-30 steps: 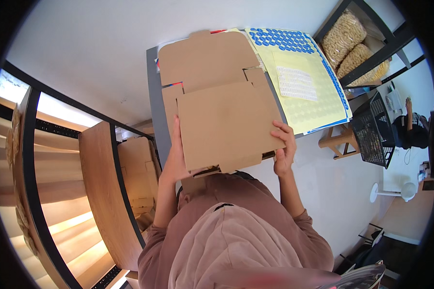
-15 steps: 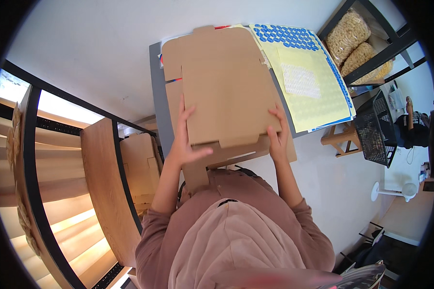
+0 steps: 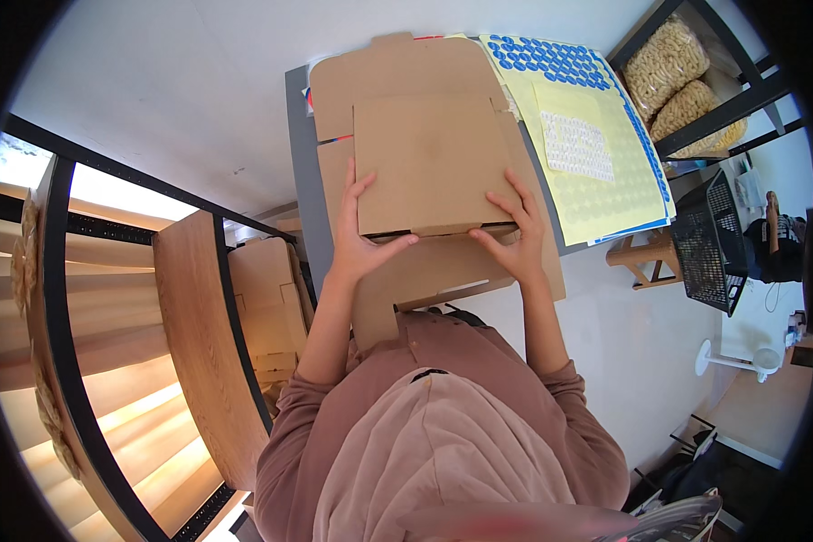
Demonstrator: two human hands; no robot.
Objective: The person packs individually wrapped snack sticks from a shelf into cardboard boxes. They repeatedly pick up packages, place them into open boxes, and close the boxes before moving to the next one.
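A brown cardboard box (image 3: 429, 172), partly folded, lies in front of me on the grey table (image 3: 305, 194). Its wide flap with a small tab stretches toward the wall. My left hand (image 3: 361, 233) grips the near left corner, fingers up along the side and thumb on the front edge. At the near right corner my right hand (image 3: 521, 233) holds the box the same way, its fingers bent over the top. Beneath it, more flat cardboard (image 3: 425, 260) reaches past the table edge toward my body. The inside of the box is hidden.
Yellow sticker sheets (image 3: 605, 203) with blue round stickers lie right of the box. Bags of beige pieces (image 3: 667, 63) fill a shelf at the far right. A wooden stool (image 3: 643, 260) and a black crate (image 3: 705, 239) stand right. Folded cartons (image 3: 264, 289) sit on the left rack.
The near tab that stuck out from the front edge is now tucked in or folded down. Both my thumbs have come inward along that edge, and my right hand has shifted onto the corner.
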